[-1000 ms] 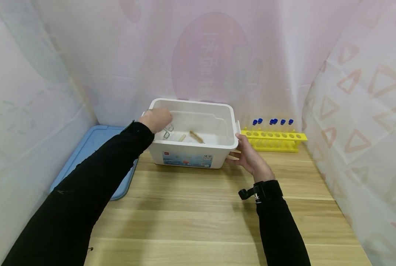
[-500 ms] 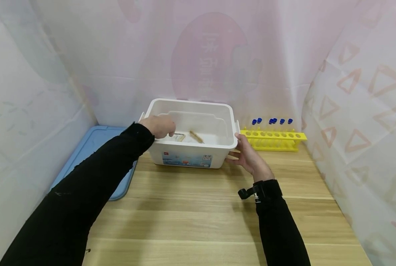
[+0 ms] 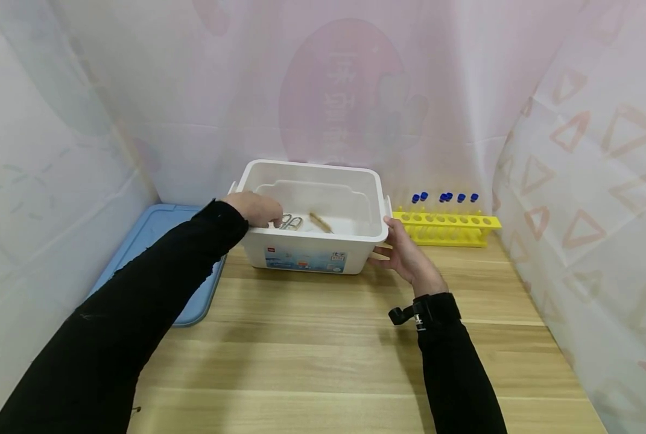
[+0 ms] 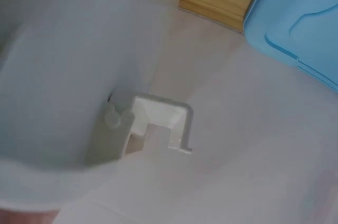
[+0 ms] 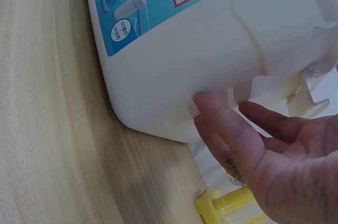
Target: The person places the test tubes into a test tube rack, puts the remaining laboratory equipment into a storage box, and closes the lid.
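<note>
A white plastic bin (image 3: 323, 243) with a blue printed label stands against the back curtain. My left hand (image 3: 255, 208) reaches over its left rim, fingertips hidden inside; I cannot tell whether they hold anything. Right beside those fingers lie shiny metal loops (image 3: 291, 222), like ring handles. To their right on the bin floor rests a thin tan stick-like piece (image 3: 320, 223). My right hand (image 5: 264, 145) is at the bin's right side, fingers extended and loosely bent, fingertips against the wall below the clip handle (image 5: 309, 94).
A yellow rack (image 3: 446, 230) of blue-capped tubes stands just right of the bin. On the left, a blue lid (image 3: 192, 307) lies on the wooden table (image 3: 323, 349), partly under the left sleeve. Printed curtains close off the back and sides.
My left hand has moved slightly right and lower into the bin. The metal loops now show further right, beside the fingers. The right hand and the bin stay in place.
</note>
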Motion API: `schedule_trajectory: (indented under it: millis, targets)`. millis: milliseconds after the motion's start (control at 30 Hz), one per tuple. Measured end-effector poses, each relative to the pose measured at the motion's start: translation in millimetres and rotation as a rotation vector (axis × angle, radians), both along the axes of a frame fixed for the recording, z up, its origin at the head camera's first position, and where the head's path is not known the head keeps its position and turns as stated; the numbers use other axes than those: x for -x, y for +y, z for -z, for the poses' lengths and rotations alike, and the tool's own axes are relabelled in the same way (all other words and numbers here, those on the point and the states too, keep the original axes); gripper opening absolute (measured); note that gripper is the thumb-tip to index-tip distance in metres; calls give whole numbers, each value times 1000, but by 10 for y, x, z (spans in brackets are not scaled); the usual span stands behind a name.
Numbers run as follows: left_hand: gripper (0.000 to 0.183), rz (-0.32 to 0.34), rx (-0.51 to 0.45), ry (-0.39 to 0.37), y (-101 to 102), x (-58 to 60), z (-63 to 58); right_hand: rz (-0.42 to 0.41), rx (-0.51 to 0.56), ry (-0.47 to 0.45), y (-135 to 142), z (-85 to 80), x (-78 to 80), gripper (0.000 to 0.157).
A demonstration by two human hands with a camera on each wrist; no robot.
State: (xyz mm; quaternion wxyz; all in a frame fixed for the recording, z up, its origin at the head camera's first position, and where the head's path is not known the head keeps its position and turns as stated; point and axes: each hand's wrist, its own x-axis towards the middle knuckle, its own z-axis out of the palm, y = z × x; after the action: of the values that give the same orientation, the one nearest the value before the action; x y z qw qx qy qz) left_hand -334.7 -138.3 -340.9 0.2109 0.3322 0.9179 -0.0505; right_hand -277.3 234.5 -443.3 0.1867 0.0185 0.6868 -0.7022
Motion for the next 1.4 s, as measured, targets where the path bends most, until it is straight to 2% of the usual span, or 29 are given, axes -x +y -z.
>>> schedule_trajectory:
  millis: [100, 200, 333, 467, 667, 867, 1000, 1167, 1400]
  targets:
    - [35, 50, -45, -5, -25, 16, -41, 1, -4, 1, -1, 2, -4, 88]
    - [25, 72, -110, 11, -62, 12, -75, 0, -1, -3, -2, 5, -9, 87]
    - [29, 0, -181, 48, -118, -45, -130, -5, 2, -2, -4, 4, -10, 86]
    - [45, -76, -221, 84, -176, -108, -216, -6, 3, 5, -2, -7, -15, 86]
    - [49, -149, -275, 137, -332, -219, -334, -12, 6, 7, 8, -2, -22, 87]
    - [53, -264, -318, 152, -544, -374, -391, -13, 1, 11, 12, -3, -29, 87]
    - [53, -305, -356, 183, -729, -430, -349, -13, -4, 15, 18, -4, -29, 87]
    - [53, -342, -401, 223, -986, -483, -230, -12, -5, 14, 23, -8, -29, 86]
    - [56, -410, -370, 278, -1221, -515, -38, -3, 1, -1, 20, -11, -28, 86]
